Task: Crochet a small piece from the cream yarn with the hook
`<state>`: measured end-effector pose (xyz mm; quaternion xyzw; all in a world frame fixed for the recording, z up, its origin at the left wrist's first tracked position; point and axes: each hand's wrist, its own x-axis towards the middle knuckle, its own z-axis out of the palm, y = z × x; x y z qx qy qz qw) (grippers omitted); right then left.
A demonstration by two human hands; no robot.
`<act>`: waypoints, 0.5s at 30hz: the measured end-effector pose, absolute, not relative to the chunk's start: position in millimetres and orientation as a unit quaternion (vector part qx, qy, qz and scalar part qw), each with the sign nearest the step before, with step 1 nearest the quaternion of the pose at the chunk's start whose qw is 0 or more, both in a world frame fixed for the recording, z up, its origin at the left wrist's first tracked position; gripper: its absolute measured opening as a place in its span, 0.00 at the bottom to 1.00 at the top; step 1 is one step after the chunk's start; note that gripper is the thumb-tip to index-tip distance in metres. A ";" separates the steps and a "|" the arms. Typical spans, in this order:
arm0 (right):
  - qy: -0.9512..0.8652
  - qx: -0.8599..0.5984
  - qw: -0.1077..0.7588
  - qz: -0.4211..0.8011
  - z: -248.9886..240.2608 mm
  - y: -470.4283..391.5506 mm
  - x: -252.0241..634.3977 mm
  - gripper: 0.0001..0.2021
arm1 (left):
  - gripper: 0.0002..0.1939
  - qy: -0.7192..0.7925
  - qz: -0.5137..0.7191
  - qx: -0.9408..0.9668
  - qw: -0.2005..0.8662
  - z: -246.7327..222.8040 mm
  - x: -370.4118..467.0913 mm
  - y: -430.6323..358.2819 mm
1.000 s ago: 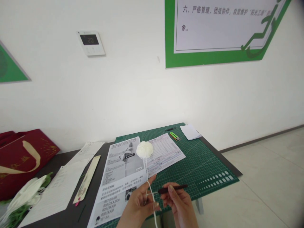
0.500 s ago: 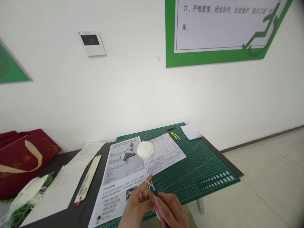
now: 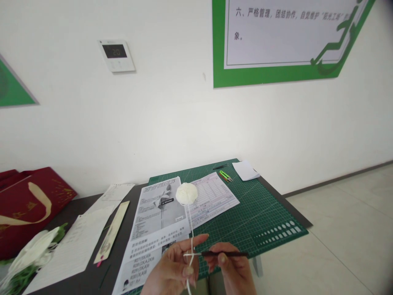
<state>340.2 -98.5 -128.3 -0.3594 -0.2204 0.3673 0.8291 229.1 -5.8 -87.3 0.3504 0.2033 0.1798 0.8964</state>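
Between its thumb and fingers my left hand (image 3: 175, 264) pinches white yarn (image 3: 192, 229), with the index finger stretched out and the strand passing over it. My right hand (image 3: 231, 268) grips a crochet hook (image 3: 225, 254) by its dark handle. The hook lies nearly level, its thin metal shaft pointing left and crossing the yarn by my left fingers. Up from my left hand the strand runs to a white yarn ball (image 3: 186, 193), which rests on printed sheets. A loose yarn end hangs below the left thumb.
Under the papers is a green cutting mat (image 3: 264, 213). Green thread snips (image 3: 226, 176), a dark pen (image 3: 220, 166) and folded white paper (image 3: 245, 170) lie at its back. To the left are a bookmark (image 3: 112, 231), paper sheets (image 3: 75, 241) and a red bag (image 3: 33, 200).
My right hand has moved right and turned the hook from steep to nearly level. The hands are farther apart, and my left index finger now points right under the strand.
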 end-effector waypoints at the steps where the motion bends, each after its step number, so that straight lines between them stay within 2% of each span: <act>1: -0.218 -0.354 0.829 0.374 -129.0 -99.0 341.9 0.08 | 0.30 0.200 0.176 0.352 0.897 -86.1 229.2 -5.8; 15: -0.199 -0.330 0.827 0.409 -119.3 -103.6 355.6 0.09 | 0.31 0.117 0.156 0.308 0.931 -92.4 227.2 -3.7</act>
